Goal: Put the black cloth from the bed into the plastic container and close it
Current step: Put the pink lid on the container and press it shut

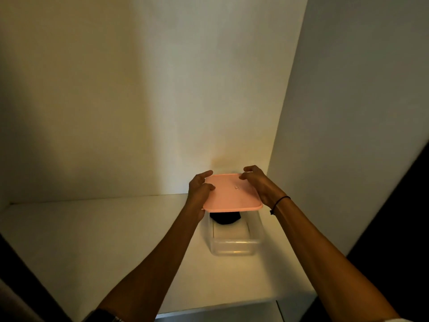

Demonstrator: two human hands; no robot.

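Note:
A clear plastic container (234, 246) stands on a white shelf. Inside it lies the black cloth (224, 219), partly hidden by a pink lid (232, 192). The lid hovers over the far part of the container, tilted, with its near edge raised above the rim. My left hand (199, 185) grips the lid's left edge, fingers on top. My right hand (257, 182) grips the lid's right edge, fingertips on its far corner. The container's near part is uncovered.
The white shelf (104, 240) runs left of the container and ends at a front edge near the bottom. A white back wall and a right side wall (348, 112) close in the space. Dark shapes sit at both lower corners.

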